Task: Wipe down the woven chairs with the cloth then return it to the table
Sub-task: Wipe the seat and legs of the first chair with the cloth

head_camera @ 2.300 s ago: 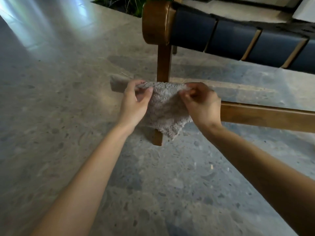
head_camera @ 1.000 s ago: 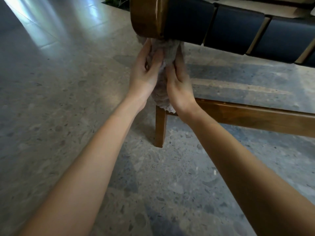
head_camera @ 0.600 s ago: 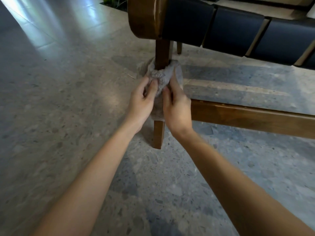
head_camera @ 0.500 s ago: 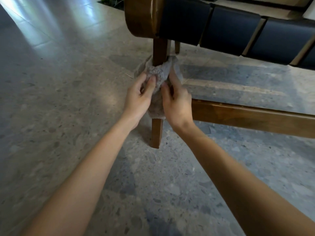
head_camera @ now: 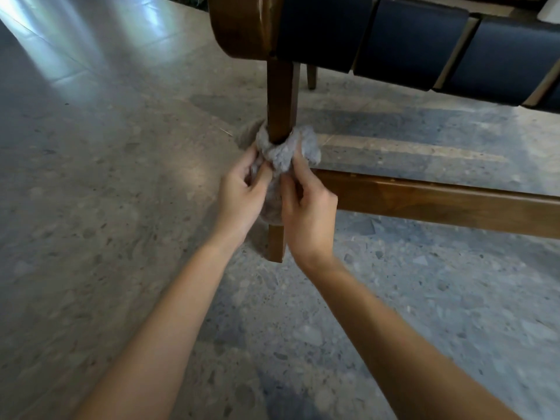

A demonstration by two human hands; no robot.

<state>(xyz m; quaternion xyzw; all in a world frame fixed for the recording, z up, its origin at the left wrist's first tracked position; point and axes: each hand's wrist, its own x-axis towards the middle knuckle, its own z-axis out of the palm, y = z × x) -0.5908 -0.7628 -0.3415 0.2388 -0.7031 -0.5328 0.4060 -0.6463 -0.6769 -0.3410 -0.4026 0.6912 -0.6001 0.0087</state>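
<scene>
Head view, grey cloth (head_camera: 280,154) wrapped around the chair leg (head_camera: 281,101) (just above the side rail (head_camera: 439,200)), left hand (head_camera: 242,197) and right hand (head_camera: 309,207) each pinching the cloth, speckled floor (head_camera: 106,207) beneath

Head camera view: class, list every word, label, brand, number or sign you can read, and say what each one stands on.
None: no readable text shows on the brown wooden chair leg, the dark woven seat straps, the fluffy grey cloth or the speckled stone floor.
</scene>
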